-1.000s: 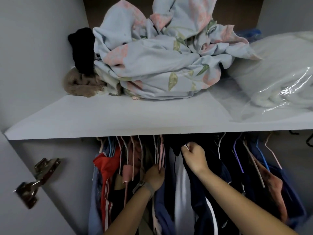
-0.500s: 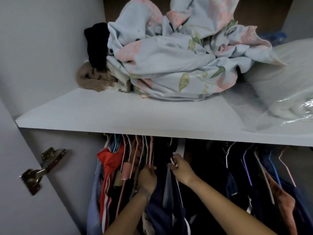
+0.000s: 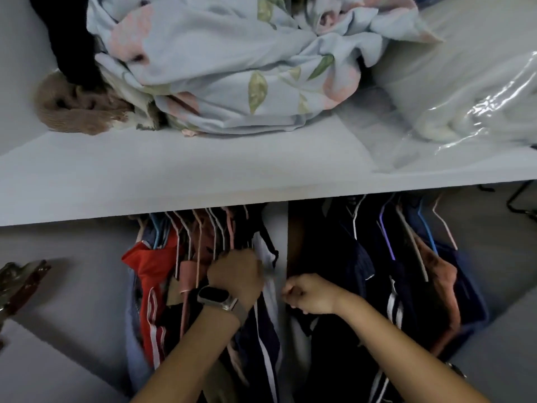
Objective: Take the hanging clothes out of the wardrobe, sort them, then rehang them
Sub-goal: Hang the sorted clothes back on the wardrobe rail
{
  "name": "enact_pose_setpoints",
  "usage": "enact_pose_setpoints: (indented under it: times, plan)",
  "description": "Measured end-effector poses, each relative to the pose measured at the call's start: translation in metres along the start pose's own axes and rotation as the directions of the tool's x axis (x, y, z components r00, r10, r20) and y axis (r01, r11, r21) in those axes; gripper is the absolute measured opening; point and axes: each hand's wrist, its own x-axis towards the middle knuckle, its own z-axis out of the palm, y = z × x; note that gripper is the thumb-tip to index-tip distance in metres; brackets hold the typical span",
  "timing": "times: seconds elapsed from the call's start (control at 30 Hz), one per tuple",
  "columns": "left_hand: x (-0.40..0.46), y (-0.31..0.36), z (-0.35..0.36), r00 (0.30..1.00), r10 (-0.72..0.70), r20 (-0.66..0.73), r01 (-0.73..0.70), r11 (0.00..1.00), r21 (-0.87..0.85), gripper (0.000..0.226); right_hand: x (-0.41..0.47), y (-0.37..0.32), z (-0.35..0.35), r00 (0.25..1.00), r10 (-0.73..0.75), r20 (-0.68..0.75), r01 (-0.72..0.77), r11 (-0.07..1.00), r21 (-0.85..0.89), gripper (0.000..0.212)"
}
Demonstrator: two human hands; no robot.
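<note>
Below the white shelf [image 3: 203, 184] the hanging clothes are split into two bunches with a gap of bare back wall [image 3: 281, 257] between them. The left bunch [image 3: 151, 271] holds a red striped top, pink pieces and a navy garment with white stripes [image 3: 261, 330]. My left hand [image 3: 235, 271], a watch on its wrist, grips into this bunch just below the hanger necks. The right bunch [image 3: 377, 271] is mostly dark navy, with a rust piece. My right hand [image 3: 311, 292] is curled in a fist at its left edge, apparently gripping dark fabric there.
On the shelf lie a crumpled floral blue blanket [image 3: 232, 68], a brown knit item [image 3: 72, 112], a black cloth [image 3: 69, 48] and a clear plastic bag of bedding [image 3: 465, 91]. A door hinge [image 3: 20, 283] sticks out at the left. An empty black hanger [image 3: 520, 199] hangs far right.
The view has tilted down and closer. My left hand rose into the left bunch. My right hand dropped from the hanger necks and moved right, and a gap opened between the bunches.
</note>
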Motion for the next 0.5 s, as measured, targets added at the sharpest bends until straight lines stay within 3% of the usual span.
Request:
enact_pose_setpoints:
  times: [0.03, 0.1, 0.23, 0.3, 0.37, 0.5]
  plan:
    - [0.004, 0.010, 0.000, 0.995, 0.092, -0.040, -0.094, 0.995, -0.039, 0.025, -0.014, 0.018, -0.002, 0.996, 0.067, -0.051, -0.069, 0.997, -0.031, 0.009]
    - [0.007, 0.036, 0.011, 0.968, 0.253, 0.008, -0.248, 0.955, -0.161, 0.024, -0.050, 0.057, -0.008, 0.948, 0.202, -0.247, -0.222, 0.974, -0.054, 0.010]
    - [-0.023, 0.095, 0.057, 0.836, 0.508, 0.209, -0.473, 0.859, -0.195, 0.047, -0.144, 0.112, 0.009, 0.749, 0.420, -0.512, -0.427, 0.897, 0.112, 0.017]
    - [-0.050, 0.126, 0.080, 0.708, 0.623, 0.332, -0.591, 0.780, -0.205, 0.052, -0.195, 0.129, 0.038, 0.654, 0.504, -0.565, -0.494, 0.849, 0.186, 0.020]
    - [-0.087, 0.160, 0.092, 0.524, 0.731, 0.438, -0.696, 0.664, -0.275, 0.057, -0.249, 0.141, 0.079, 0.549, 0.616, -0.565, -0.559, 0.773, 0.299, 0.033]
    - [-0.189, 0.225, 0.098, 0.171, 0.846, 0.506, -0.785, 0.427, -0.448, 0.072, -0.368, 0.149, 0.172, 0.272, 0.815, -0.512, -0.630, 0.553, 0.546, 0.058]
